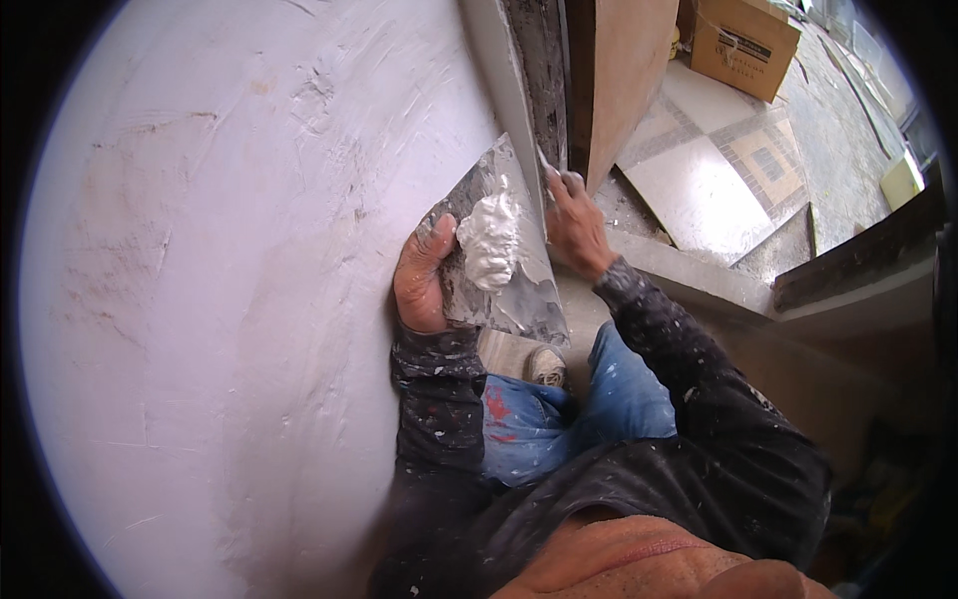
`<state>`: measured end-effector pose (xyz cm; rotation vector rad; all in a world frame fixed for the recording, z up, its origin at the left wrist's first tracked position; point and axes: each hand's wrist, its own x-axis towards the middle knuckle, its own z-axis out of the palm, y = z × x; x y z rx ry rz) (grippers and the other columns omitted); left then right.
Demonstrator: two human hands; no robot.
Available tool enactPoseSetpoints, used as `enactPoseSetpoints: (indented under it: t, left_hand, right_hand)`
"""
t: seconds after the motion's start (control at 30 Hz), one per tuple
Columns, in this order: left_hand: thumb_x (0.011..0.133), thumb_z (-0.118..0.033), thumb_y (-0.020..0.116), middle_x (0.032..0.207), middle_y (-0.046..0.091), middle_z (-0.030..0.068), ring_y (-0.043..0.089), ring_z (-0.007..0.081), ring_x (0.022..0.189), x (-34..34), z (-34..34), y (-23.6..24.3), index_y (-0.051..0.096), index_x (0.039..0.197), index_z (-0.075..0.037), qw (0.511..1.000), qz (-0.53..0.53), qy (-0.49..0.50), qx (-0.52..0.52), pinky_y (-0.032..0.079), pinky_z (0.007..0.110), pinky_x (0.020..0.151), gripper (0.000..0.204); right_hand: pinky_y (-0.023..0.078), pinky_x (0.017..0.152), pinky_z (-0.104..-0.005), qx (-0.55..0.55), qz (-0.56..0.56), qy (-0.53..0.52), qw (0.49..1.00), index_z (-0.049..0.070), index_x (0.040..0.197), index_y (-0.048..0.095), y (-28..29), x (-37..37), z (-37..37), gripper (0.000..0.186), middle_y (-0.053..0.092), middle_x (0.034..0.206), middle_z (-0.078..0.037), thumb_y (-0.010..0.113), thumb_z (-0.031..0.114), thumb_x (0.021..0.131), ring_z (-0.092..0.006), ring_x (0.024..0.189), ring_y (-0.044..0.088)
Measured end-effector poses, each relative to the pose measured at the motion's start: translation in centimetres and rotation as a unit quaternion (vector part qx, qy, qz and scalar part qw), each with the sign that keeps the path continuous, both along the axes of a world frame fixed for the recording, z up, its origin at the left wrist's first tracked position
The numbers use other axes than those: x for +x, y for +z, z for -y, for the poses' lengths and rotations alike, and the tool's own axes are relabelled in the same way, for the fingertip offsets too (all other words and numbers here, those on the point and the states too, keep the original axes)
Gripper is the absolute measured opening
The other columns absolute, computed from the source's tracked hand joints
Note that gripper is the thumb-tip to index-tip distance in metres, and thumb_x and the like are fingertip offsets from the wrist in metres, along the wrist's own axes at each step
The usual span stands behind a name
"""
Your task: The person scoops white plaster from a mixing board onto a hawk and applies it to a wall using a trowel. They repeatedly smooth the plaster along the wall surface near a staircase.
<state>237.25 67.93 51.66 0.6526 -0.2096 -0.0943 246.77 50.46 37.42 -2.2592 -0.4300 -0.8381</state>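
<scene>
My left hand grips a smeared grey metal plate that carries a mound of white paste. My right hand is closed on a thin scraper, held up at the narrow edge of the white plastered wall, beside a dark rough strip. The scraper's blade is mostly seen edge-on, and whether it touches the wall edge I cannot tell. Both dark sleeves are flecked with white.
A brown panel stands right of the wall edge. Beyond are a cardboard box, large loose-looking tiles, a pale step and a dark curved edge. My shoe shows on the floor below the plate.
</scene>
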Motion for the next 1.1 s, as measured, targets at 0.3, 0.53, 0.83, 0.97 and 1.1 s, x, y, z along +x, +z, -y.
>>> enactPoseSetpoints:
  t: [0.3, 0.53, 0.83, 0.97, 1.1]
  left_hand:
    - [0.094, -0.012, 0.055, 0.103, 0.067, 0.0196, 0.068, 0.0255, 0.089, 0.7, 0.6, 0.3, 0.058, 0.112, 0.011, 0.998, -0.05, -0.032, 0.013, 0.057, 0.036, 0.081, 0.03]
    - [0.093, -0.013, 0.057, 0.104, 0.067, 0.0178, 0.068, 0.0242, 0.09, 1.4, 0.2, -1.0, 0.059, 0.112, 0.009, 0.995, -0.073, -0.066, 0.001, 0.056, 0.035, 0.082, 0.029]
    - [0.093, -0.013, 0.058, 0.104, 0.067, 0.0173, 0.068, 0.0243, 0.093, 1.0, 0.3, -0.8, 0.059, 0.113, 0.008, 0.997, -0.071, -0.033, 0.013, 0.056, 0.035, 0.084, 0.029]
    - [0.093, -0.013, 0.058, 0.104, 0.067, 0.0173, 0.068, 0.0242, 0.093, 1.5, 0.1, -1.9, 0.06, 0.11, 0.007, 0.998, -0.054, -0.041, -0.008, 0.056, 0.036, 0.083, 0.027]
    - [0.093, -0.012, 0.058, 0.102, 0.067, 0.0166, 0.068, 0.0242, 0.092, 1.4, 0.0, -1.9, 0.06, 0.108, 0.007, 0.996, -0.075, -0.032, -0.025, 0.057, 0.036, 0.081, 0.024]
  right_hand:
    - [0.04, 0.09, -0.0361, -0.365, 0.288, -0.067, 0.883, 0.004, 0.136, 0.048, 14.8, 2.3, 6.4, 0.053, 0.05, 0.124, -0.012, 0.058, 0.012, 0.084, -0.0216, 0.106, 0.05]
    - [0.037, 0.097, -0.0362, -0.564, 0.402, -0.137, 0.709, 0.005, 0.143, 0.04, 18.1, 4.3, 6.5, 0.065, 0.052, 0.128, -0.009, 0.064, 0.016, 0.084, -0.0213, 0.113, 0.048]
    - [0.036, 0.094, -0.0348, -0.693, 0.405, -0.141, 0.579, 0.005, 0.124, 0.058, 15.5, 4.7, 4.2, 0.048, 0.057, 0.11, -0.004, 0.064, 0.023, 0.08, -0.0189, 0.102, 0.052]
    - [0.038, 0.087, -0.0324, -0.724, 0.332, 0.049, 0.603, 0.01, 0.104, 0.066, 7.2, 4.5, 4.4, 0.028, 0.058, 0.098, -0.001, 0.06, 0.026, 0.081, -0.0158, 0.094, 0.054]
    - [0.042, 0.09, -0.0381, -0.587, 0.258, 0.106, 0.76, 0.002, 0.116, 0.061, 5.5, 1.9, 5.9, 0.034, 0.059, 0.1, -0.01, 0.054, 0.016, 0.085, -0.0236, 0.097, 0.055]
